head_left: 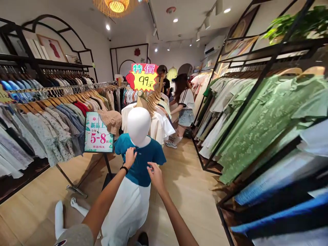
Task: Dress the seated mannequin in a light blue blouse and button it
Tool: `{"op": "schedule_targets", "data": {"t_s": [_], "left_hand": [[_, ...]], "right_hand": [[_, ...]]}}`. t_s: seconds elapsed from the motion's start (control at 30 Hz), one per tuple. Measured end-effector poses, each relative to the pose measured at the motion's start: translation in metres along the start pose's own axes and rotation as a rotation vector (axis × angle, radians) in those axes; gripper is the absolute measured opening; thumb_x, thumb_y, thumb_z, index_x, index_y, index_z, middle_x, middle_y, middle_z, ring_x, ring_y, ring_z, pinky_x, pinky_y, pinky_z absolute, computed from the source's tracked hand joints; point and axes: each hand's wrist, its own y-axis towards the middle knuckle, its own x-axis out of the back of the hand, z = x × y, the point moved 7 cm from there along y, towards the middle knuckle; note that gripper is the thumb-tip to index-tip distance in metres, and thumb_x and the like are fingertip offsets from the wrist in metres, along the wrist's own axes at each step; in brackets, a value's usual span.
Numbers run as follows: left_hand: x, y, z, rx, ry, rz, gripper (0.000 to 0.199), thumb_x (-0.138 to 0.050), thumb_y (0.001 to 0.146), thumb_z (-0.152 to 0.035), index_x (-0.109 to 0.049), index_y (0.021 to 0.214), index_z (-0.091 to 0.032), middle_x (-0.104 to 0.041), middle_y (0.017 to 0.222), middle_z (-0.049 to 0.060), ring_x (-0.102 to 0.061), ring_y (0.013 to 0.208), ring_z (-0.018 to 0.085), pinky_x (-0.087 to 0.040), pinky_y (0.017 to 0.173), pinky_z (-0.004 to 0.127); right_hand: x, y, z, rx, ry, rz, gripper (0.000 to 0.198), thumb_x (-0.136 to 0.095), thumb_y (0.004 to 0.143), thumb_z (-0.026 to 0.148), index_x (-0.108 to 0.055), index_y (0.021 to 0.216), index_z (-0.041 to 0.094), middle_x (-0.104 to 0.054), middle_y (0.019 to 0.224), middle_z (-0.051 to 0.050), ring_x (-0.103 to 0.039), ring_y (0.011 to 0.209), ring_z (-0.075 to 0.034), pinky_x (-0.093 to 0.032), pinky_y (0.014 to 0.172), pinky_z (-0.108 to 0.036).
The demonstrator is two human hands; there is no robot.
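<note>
A white mannequin [139, 124] stands before me in a teal short-sleeved shirt [139, 174] and a long white skirt [125, 208]. Fingers bent, my left hand [130, 158] pinches the shirt's front just below the neckline; its fingertips are partly hidden. On the shirt's other side, my right hand [155, 176] hovers by the chest with thumb and fingers apart and nothing between them. The shirt's sleeves hang without arms in them.
Loose white mannequin arms [59, 218] lie on the floor at left. Beside the mannequin stand a sale sign [98, 141] and a knitted hat [112, 121]. Clothes racks [217, 150] line both sides. Farther back, a person [186, 102] stands by a rack.
</note>
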Motion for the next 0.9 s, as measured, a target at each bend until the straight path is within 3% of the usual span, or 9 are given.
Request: {"op": "schedule_targets", "data": {"t_s": [0.2,0.37,0.6,0.73,0.9], "left_hand": [[-0.014,0.011,0.008,0.032,0.012,0.015,0.014,-0.052,0.089,-0.023,-0.063,0.097,-0.02,-0.063,0.106,0.009,-0.053,0.104,0.026,-0.042,0.092,0.04],[-0.017,0.013,0.011,0.093,-0.059,0.031,0.014,-0.054,0.088,-0.025,-0.066,0.093,-0.022,-0.069,0.098,0.007,-0.056,0.1,0.024,-0.042,0.088,0.037],[-0.023,0.022,0.023,0.279,-0.203,0.018,0.037,-0.043,0.092,-0.04,-0.074,0.087,-0.02,-0.074,0.082,0.005,-0.063,0.087,0.024,-0.045,0.082,0.034],[-0.029,0.028,0.028,0.348,-0.32,0.013,0.039,-0.052,0.086,-0.047,-0.075,0.085,-0.016,-0.075,0.081,0.006,-0.066,0.081,0.023,-0.049,0.074,0.029],[-0.024,0.032,0.028,0.365,-0.453,-0.003,0.041,-0.068,0.075,-0.047,-0.075,0.095,-0.012,-0.076,0.09,0.008,-0.067,0.089,0.024,-0.053,0.077,0.029]], "right_hand": [[-0.016,0.089,0.005,0.143,-0.222,0.098,0.032,-0.044,0.09,0.029,-0.062,0.114,0.019,-0.064,0.118,-0.009,-0.064,0.093,-0.019,-0.052,0.08,-0.031],[-0.024,0.133,-0.007,0.188,-0.305,0.21,0.033,-0.044,0.092,0.023,-0.061,0.119,0.015,-0.063,0.122,-0.011,-0.065,0.092,-0.018,-0.049,0.08,-0.027],[-0.047,0.161,-0.022,0.176,-0.394,0.417,0.021,-0.057,0.088,0.022,-0.07,0.102,0.017,-0.068,0.111,-0.01,-0.064,0.09,-0.02,-0.042,0.069,-0.025],[-0.055,0.164,-0.026,0.17,-0.411,0.472,0.018,-0.055,0.088,0.023,-0.069,0.098,0.019,-0.068,0.11,-0.008,-0.065,0.088,-0.02,-0.041,0.065,-0.025],[-0.054,0.167,-0.031,0.182,-0.286,0.465,0.018,-0.051,0.088,0.021,-0.068,0.093,0.018,-0.07,0.1,-0.007,-0.065,0.093,-0.021,-0.044,0.076,-0.027]]}}
